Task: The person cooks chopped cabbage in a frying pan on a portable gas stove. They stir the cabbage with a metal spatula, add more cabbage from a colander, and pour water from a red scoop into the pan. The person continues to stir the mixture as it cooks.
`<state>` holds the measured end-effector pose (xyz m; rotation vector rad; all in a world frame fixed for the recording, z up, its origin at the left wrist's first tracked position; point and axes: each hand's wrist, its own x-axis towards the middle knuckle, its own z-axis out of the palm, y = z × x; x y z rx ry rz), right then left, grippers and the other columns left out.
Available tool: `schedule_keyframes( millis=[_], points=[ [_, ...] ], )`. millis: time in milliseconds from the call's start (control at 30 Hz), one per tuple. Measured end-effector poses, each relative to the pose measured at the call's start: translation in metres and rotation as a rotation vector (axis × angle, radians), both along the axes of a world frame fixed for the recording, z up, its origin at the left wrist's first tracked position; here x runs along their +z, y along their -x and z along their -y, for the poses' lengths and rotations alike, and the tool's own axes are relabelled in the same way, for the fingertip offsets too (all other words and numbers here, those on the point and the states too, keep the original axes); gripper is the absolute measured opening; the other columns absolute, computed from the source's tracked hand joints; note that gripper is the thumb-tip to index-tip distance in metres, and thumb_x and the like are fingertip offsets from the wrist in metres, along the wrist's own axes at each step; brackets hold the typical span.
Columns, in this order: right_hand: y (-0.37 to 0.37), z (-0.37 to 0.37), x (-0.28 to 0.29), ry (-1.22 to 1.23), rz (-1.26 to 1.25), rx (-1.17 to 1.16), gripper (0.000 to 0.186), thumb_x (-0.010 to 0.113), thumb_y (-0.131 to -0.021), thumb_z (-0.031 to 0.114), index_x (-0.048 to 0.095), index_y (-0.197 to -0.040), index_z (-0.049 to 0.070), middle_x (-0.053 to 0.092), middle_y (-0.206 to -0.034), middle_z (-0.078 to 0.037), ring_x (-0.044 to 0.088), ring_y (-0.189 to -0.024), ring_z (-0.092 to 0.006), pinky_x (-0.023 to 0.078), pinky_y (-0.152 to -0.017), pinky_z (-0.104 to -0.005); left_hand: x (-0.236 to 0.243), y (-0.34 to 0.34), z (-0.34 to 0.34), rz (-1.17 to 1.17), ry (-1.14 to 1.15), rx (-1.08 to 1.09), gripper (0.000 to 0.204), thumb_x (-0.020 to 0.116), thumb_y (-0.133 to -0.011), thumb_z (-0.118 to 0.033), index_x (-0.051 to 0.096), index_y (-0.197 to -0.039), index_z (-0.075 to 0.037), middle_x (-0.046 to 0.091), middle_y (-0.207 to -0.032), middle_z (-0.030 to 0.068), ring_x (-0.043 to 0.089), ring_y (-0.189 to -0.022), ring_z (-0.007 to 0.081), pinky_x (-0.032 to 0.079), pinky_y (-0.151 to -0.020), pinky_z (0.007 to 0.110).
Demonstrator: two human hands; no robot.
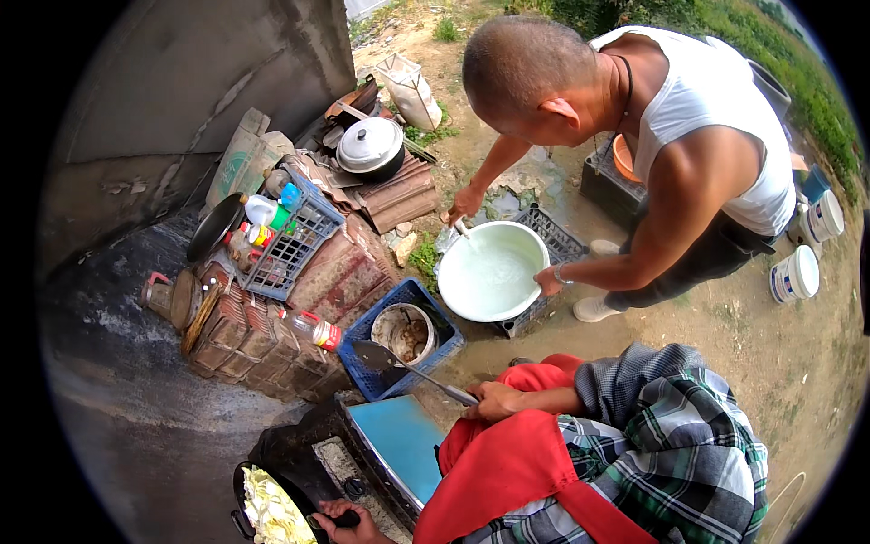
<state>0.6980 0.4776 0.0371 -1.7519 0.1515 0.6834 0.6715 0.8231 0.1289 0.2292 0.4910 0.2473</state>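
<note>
My right hand (494, 399) is closed around the handle of a metal wok spatula (379, 356). The spatula's broad dark blade points left, over the edge of a blue plastic crate (364, 381). Low in the view, my left hand (352, 523) grips the black handle of a dark wok (303, 504). Chopped pale yellow-green cabbage (270, 510) fills the visible part of the wok; the lower picture edge cuts off the rest. Between my hands lies a blue flat top (399, 442) on a dark stove-like block. A red apron and plaid shirt cover my body.
A co-worker (707, 154) in a white sleeveless top bends over a pale basin of water (494, 272), both hands at its rim. A dirty white bucket (404, 332) stands in the blue crate. Stacked bricks (263, 349), a bottle-filled basket (294, 245) and a lidded pot (371, 147) line the left side.
</note>
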Motion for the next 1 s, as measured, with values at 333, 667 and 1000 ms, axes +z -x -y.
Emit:
schedule_keyframes(
  millis=[333,667,1000],
  points=[
    [0.002,-0.005,-0.008,-0.042,0.027,-0.064,0.038,0.062,-0.072,0.027,0.057,-0.098,0.0,0.062,-0.082,-0.017,0.061,-0.079,-0.0269,0.046,-0.068,-0.0378,-0.005,-0.003,-0.006,0.047,0.062,-0.06,0.026,0.061,-0.084,-0.027,0.058,-0.084,-0.002,0.058,-0.071,0.0065,0.055,-0.064,0.0187,0.049,-0.059,0.032],
    [0.01,-0.007,0.012,-0.022,-0.031,-0.066,0.04,0.062,-0.074,0.028,0.055,-0.102,0.001,0.063,-0.082,-0.018,0.062,-0.079,-0.0275,0.046,-0.068,-0.038,0.004,-0.003,0.005,0.022,0.048,-0.031,0.025,0.058,-0.086,-0.026,0.057,-0.084,-0.001,0.056,-0.07,0.006,0.053,-0.064,0.0182,0.048,-0.058,0.033],
    [0.015,-0.006,0.017,-0.088,-0.054,-0.086,0.037,0.062,-0.076,0.027,0.055,-0.1,0.001,0.062,-0.08,-0.018,0.061,-0.076,-0.0276,0.046,-0.067,-0.0381,0.009,-0.001,0.006,-0.009,0.071,-0.016,0.025,0.058,-0.087,-0.026,0.057,-0.083,-0.001,0.055,-0.069,0.0068,0.053,-0.066,0.0204,0.047,-0.06,0.034]
  ],
)
